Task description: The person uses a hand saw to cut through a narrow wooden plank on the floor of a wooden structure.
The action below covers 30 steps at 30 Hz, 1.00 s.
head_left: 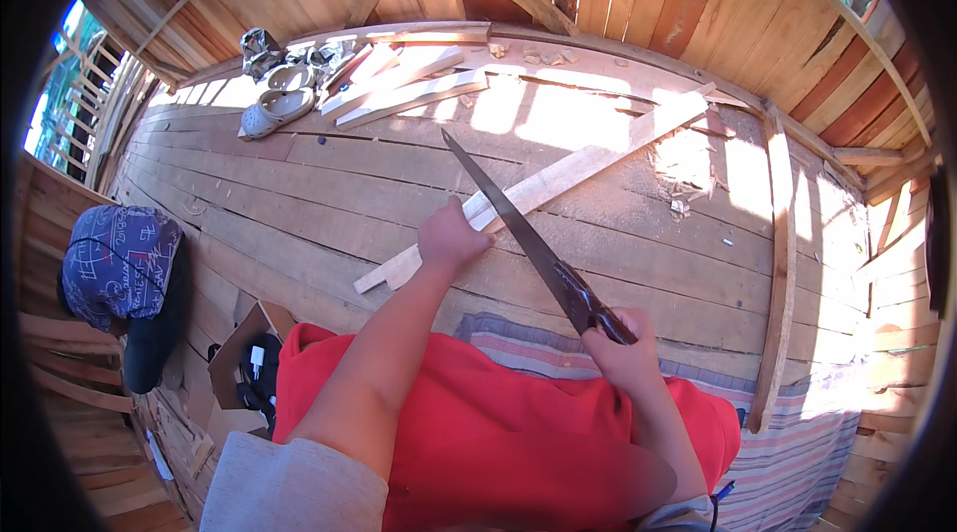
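Hands occupy the centre of the view. Left hand (451, 238) is clenched around a long wooden slat (558, 178), which runs from 7 o'clock of that hand up toward 2 o'clock across the plank floor (299, 193). Right hand (620, 348) grips the dark handle of a long-bladed knife (518, 228); the blade points toward 11 o'clock and its edge meets the slat just beside the left hand. Open cardboard box (234, 372) sits at 8 o'clock of the view; it holds dark items and a small white piece, not identifiable further. Loose boards (404, 83) and pale clogs (274, 108) lie at 11 o'clock. Striped cloth (797, 452) lies at 4 o'clock.
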Available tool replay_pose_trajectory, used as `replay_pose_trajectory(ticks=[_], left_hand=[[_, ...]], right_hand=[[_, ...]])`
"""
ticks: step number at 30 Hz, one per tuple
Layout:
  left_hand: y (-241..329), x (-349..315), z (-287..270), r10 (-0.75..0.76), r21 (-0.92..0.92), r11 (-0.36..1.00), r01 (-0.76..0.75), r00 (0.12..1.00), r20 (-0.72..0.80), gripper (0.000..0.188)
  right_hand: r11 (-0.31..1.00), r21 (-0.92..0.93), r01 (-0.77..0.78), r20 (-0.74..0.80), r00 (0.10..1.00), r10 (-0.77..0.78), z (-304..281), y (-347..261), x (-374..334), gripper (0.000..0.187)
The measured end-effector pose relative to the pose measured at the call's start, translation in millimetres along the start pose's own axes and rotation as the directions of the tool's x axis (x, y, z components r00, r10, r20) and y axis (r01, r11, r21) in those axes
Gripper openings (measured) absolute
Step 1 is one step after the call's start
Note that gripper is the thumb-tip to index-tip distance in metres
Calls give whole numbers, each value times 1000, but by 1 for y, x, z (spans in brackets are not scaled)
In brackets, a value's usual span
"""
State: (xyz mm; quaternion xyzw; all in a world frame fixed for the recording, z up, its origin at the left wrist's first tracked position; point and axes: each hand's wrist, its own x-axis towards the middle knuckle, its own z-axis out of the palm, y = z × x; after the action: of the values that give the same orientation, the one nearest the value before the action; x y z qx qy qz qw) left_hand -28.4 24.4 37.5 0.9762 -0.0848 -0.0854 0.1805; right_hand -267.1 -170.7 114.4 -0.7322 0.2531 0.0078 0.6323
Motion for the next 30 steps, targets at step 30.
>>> replay_pose_trajectory(ticks=[30], left_hand=[[13,0,2,-49,56,997,47,998,28,69]], right_hand=[[996,-60,70,98,993,-64,-40,-35,-35,32]])
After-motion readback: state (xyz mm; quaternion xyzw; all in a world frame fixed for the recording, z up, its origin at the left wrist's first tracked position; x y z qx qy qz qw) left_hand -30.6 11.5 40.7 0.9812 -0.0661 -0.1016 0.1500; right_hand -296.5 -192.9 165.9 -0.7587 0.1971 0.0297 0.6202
